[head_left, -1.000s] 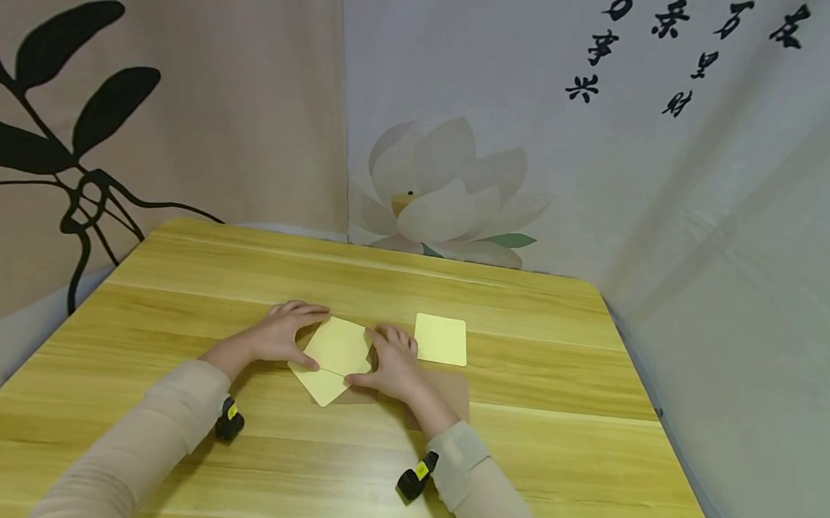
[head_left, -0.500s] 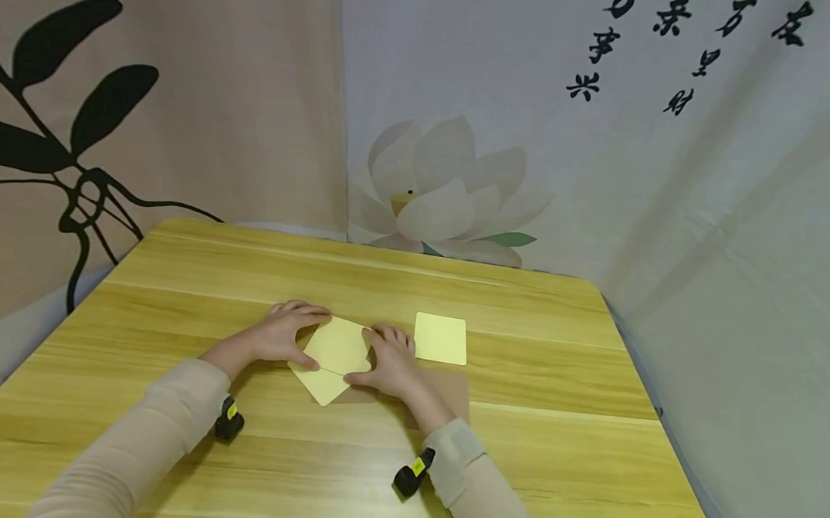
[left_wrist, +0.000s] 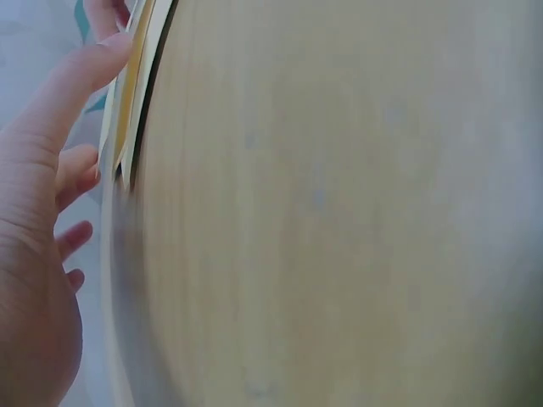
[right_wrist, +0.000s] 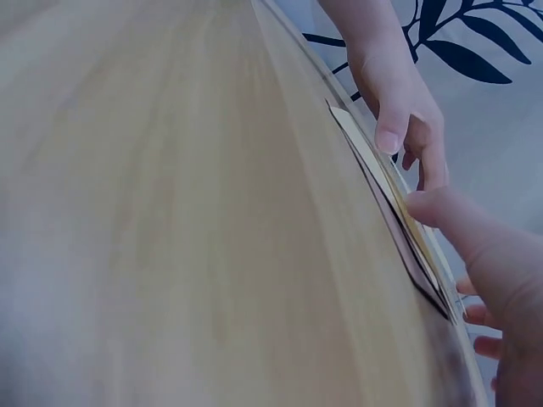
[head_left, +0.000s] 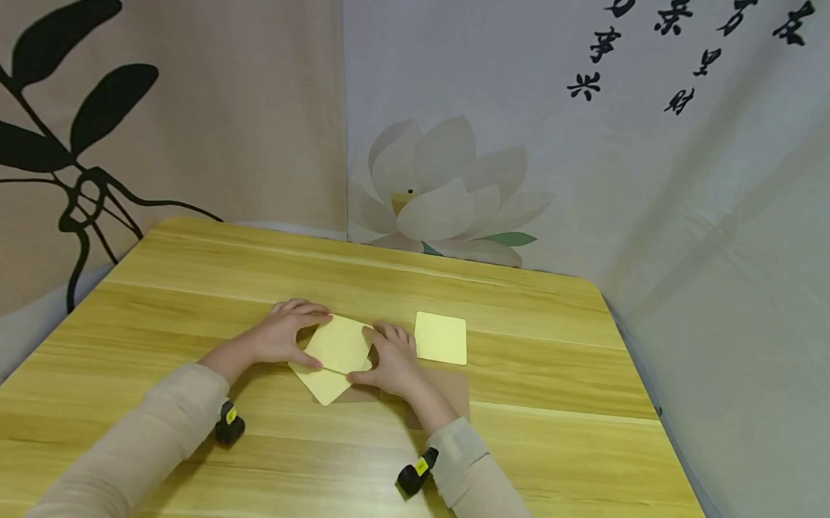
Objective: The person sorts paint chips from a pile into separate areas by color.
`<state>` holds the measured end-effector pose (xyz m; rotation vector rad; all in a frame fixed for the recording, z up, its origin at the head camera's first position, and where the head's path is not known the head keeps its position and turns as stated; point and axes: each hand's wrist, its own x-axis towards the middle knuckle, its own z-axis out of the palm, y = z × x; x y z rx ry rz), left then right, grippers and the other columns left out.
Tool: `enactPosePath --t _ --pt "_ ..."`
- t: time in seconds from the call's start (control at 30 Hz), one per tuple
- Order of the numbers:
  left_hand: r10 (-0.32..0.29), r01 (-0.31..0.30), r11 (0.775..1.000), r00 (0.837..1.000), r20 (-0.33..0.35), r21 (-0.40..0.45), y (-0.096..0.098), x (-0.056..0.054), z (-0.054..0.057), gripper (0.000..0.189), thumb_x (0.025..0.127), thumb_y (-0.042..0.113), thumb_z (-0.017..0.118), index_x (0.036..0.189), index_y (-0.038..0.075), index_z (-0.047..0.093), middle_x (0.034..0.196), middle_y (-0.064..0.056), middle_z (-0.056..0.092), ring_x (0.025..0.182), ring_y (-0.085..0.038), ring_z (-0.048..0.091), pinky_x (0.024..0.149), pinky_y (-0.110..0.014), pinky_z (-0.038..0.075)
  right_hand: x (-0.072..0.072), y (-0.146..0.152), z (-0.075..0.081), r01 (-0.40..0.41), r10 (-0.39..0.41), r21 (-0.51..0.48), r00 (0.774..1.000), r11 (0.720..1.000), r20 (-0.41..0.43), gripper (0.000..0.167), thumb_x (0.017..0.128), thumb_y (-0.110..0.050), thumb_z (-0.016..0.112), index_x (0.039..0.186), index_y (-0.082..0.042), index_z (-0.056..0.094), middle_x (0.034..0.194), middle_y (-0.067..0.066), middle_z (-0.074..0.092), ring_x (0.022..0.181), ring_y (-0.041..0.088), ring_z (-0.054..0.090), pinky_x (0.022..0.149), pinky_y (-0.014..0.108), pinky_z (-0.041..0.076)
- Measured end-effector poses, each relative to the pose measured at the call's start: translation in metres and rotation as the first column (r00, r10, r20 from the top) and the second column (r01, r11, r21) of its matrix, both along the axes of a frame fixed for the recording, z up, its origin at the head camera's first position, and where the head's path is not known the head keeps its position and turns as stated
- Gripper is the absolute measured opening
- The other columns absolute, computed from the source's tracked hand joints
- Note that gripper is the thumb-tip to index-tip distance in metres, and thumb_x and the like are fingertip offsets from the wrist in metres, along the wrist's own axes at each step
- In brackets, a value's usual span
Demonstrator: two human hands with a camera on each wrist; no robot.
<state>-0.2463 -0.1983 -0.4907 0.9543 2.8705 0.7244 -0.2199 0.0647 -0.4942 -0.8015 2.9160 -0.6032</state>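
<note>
In the head view, both hands hold a pale yellow square card [head_left: 342, 345] by its corners, from opposite sides. My left hand [head_left: 277, 336] has its thumb at the near left corner and its fingers at the far left one. My right hand [head_left: 394, 362] does the same on the right, with thumb and index finger apart. Beneath lies another yellow card [head_left: 325, 389], turned so that one corner points toward me. A brown square [head_left: 357, 396] shows partly under it. In the right wrist view, the stacked cards [right_wrist: 382, 182] appear nearly edge-on.
A separate yellow card [head_left: 441, 338] lies right of my right hand. Another brown square [head_left: 451, 392] lies partly behind my right wrist. The wooden table [head_left: 517, 464] ends at a curtain with a printed lotus [head_left: 446, 191]. Black wrist devices sit at both cuffs.
The hands stay around the same card, which has shifted only very slightly. The other cards have not visibly moved.
</note>
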Motion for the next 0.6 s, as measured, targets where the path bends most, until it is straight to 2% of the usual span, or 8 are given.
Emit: enactPosePath --t 0.37,0.6 --pt "-0.013 0.014 1.000 0.995 -0.095 0.012 0.020 0.007 0.002 0.096 0.067 0.070 0.072 0.138 0.008 0.053 0.142 -0.007 0.045 0.129 -0.032 0.033 0.102 -0.060 0.018 0.003 0.023 0.009 -0.020 0.020 -0.029 1.000 0.999 -0.011 0.089 0.075 -0.057 0.074 0.145 -0.014 0.043 0.149 0.009 0.033 0.135 0.027 0.025 0.109 0.049 0.016" --pt "-0.009 0.009 1.000 0.995 -0.101 -0.002 0.042 0.010 0.004 0.096 0.068 0.069 0.071 0.139 0.009 0.051 0.144 -0.009 0.043 0.131 -0.032 0.032 0.103 -0.059 0.019 0.004 0.046 0.012 -0.031 0.032 -0.064 0.999 0.997 0.022 0.089 0.075 -0.055 0.075 0.146 -0.014 0.041 0.150 0.007 0.030 0.137 0.026 0.022 0.110 0.049 0.015"
